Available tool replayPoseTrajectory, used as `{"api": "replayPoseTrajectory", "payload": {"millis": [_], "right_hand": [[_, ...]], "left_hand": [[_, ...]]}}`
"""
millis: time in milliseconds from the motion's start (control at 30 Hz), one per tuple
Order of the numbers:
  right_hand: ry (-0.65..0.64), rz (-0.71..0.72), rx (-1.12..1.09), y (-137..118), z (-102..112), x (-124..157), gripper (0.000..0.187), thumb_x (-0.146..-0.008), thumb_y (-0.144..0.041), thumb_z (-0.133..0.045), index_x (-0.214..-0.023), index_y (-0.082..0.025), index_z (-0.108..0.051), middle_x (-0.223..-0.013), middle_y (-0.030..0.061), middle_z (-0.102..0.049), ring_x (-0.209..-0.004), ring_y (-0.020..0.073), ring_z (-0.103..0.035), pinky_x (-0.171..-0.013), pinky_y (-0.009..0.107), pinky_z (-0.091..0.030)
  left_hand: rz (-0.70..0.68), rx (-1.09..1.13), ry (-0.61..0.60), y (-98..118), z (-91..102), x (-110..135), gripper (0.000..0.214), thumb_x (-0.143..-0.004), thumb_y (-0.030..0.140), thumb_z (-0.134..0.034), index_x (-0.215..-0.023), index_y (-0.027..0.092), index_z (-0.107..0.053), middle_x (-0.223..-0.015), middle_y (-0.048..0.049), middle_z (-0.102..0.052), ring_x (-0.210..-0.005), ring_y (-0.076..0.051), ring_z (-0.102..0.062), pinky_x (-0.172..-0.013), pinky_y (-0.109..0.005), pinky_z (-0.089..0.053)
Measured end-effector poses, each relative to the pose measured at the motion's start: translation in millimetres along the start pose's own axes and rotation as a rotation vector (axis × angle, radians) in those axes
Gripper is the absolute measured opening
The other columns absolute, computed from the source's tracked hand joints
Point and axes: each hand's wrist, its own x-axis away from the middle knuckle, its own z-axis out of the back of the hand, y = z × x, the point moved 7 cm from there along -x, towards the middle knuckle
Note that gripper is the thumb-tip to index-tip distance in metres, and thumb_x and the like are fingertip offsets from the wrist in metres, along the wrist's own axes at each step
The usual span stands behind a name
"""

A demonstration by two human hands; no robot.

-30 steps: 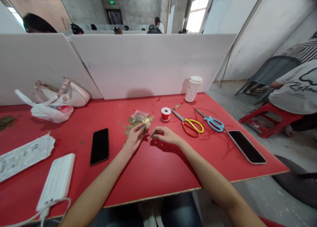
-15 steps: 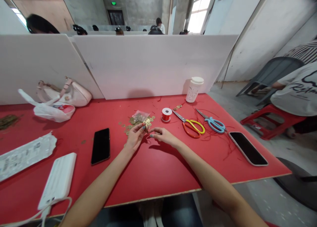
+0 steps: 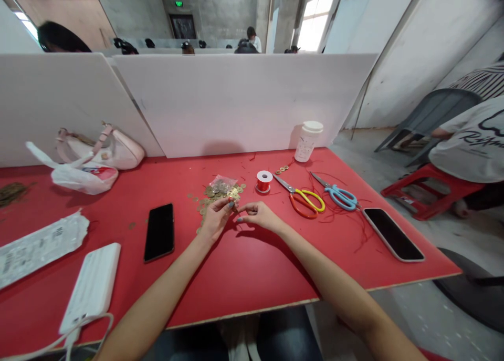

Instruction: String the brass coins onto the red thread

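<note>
Above the red table, my left hand (image 3: 216,217) pinches a small brass coin (image 3: 235,206) between thumb and fingertips. Part of the coin is hidden by the fingers. My right hand (image 3: 260,216) is close beside it, index finger reaching toward the coin, thumb apart below; I make out nothing between them. Just beyond both hands lies a pile of brass coins (image 3: 212,192) with a clear plastic bag (image 3: 223,182) on it. A spool of red cord (image 3: 264,182) stands right of the pile. Several strung coins (image 3: 282,169) lie farther back.
Yellow-and-red-handled scissors (image 3: 305,199), blue-handled scissors (image 3: 342,197) and a phone (image 3: 394,234) lie to the right. Behind them is a white cup (image 3: 308,142). On the left are a black phone (image 3: 159,232), a white power bank (image 3: 91,287) and a pink handbag (image 3: 126,150). A white partition (image 3: 244,103) bounds the back.
The right index fingertip has shifted slightly toward the coin in the left hand, while the thumb has dropped a little. The whole view has drifted slightly. Otherwise the grip looks the same.
</note>
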Motion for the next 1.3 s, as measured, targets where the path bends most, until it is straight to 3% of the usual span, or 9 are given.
{"api": "replayPoseTrajectory", "payload": {"millis": [133, 367, 600, 767, 900, 1033, 1100, 1200, 1300], "right_hand": [[0.006, 0.018, 0.073, -1.2, 0.2, 0.7, 0.037, -0.071, -0.037, -0.08, -0.095, -0.009, -0.076, -0.044, -0.0086, -0.042, -0.042, 0.0044, -0.031, -0.044, 0.023, -0.023], [-0.029, 0.023, 0.004, 0.5, -1.2, 1.2, 0.04, -0.073, -0.039, -0.078, -0.099, -0.009, -0.076, -0.068, 0.006, -0.069, -0.053, 0.0095, -0.052, -0.051, 0.024, -0.04], [0.072, 0.081, 0.084, 2.7, 9.7, -3.0, 0.027, -0.072, -0.037, -0.075, -0.08, -0.011, -0.078, -0.063, 0.0056, -0.068, -0.054, 0.0112, -0.052, -0.054, 0.025, -0.039], [0.139, 0.087, 0.086, 1.4, 21.5, -6.6, 0.025, -0.073, -0.038, -0.072, -0.074, -0.013, -0.075, -0.068, 0.0053, -0.067, -0.057, 0.0112, -0.05, -0.057, 0.026, -0.036], [0.23, 0.125, 0.171, -3.4, 31.6, -5.2, 0.022, -0.077, -0.036, -0.067, -0.077, -0.015, -0.075, -0.059, 0.0001, -0.056, -0.053, 0.0105, -0.042, -0.054, 0.025, -0.031], [0.355, 0.167, 0.386, -10.0, 35.9, 0.2, 0.013, -0.077, -0.029, -0.071, -0.073, -0.016, -0.074, -0.048, -0.0058, -0.037, -0.049, 0.0101, -0.031, -0.051, 0.026, -0.023], [0.34, 0.21, 0.462, -14.9, 31.6, 1.7, 0.009, -0.079, -0.024, -0.069, -0.075, -0.018, -0.074, -0.051, -0.003, -0.047, -0.053, 0.0123, -0.04, -0.054, 0.025, -0.028], [0.288, 0.267, 0.571, -22.4, 24.4, 3.4, 0.011, -0.084, -0.018, -0.064, -0.081, -0.019, -0.074, -0.073, 0.0045, -0.068, -0.068, 0.0177, -0.057, -0.064, 0.027, -0.038], [0.288, 0.269, 0.69, -26.1, 22.2, 5.3, 0.01, -0.086, -0.017, -0.064, -0.083, -0.019, -0.074, -0.084, 0.0086, -0.072, -0.075, 0.0203, -0.061, -0.069, 0.029, -0.04]], "left_hand": [[-0.025, -0.032, -0.007, -0.3, 2.1, -1.3, 0.039, -0.042, 0.032, -0.097, -0.072, 0.017, -0.076, -0.077, -0.004, -0.075, -0.071, -0.016, -0.069, -0.07, -0.026, -0.055], [-0.044, -0.055, -0.042, -0.7, 3.2, -2.7, 0.037, -0.047, 0.033, -0.095, -0.075, 0.017, -0.076, -0.08, -0.0052, -0.075, -0.071, -0.016, -0.068, -0.069, -0.028, -0.055], [-0.02, -0.031, -0.061, -1.8, 3.9, -1.3, 0.036, -0.051, 0.031, -0.095, -0.078, 0.018, -0.075, -0.079, -0.0034, -0.074, -0.08, -0.019, -0.072, -0.079, -0.031, -0.056], [-0.024, -0.09, -0.098, 0.1, 0.9, 1.2, 0.034, -0.054, 0.031, -0.094, -0.078, 0.017, -0.076, -0.073, -0.0036, -0.073, -0.069, -0.017, -0.07, -0.076, -0.033, -0.058], [-0.056, -0.333, -0.067, 3.7, -0.1, 3.3, 0.034, -0.056, 0.032, -0.092, -0.08, 0.013, -0.078, -0.067, -0.0066, -0.072, -0.061, -0.018, -0.068, -0.062, -0.031, -0.058], [-0.047, -0.462, -0.046, 4.2, -1.8, 4.4, 0.033, -0.052, 0.03, -0.092, -0.077, 0.014, -0.079, -0.073, -0.0086, -0.075, -0.063, -0.021, -0.07, -0.06, -0.031, -0.059], [-0.039, -0.492, -0.059, 3.2, -3.7, 4.8, 0.031, -0.051, 0.029, -0.092, -0.074, 0.014, -0.079, -0.075, -0.0088, -0.076, -0.065, -0.021, -0.071, -0.062, -0.031, -0.06], [-0.031, -0.487, -0.072, 1.6, -5.1, 5.2, 0.028, -0.052, 0.028, -0.092, -0.072, 0.015, -0.078, -0.072, -0.008, -0.076, -0.063, -0.021, -0.071, -0.063, -0.031, -0.059], [-0.046, -0.502, -0.053, 2.6, -3.5, 5.3, 0.024, -0.054, 0.026, -0.09, -0.072, 0.016, -0.079, -0.07, -0.0077, -0.075, -0.062, -0.021, -0.07, -0.062, -0.031, -0.058]]}}
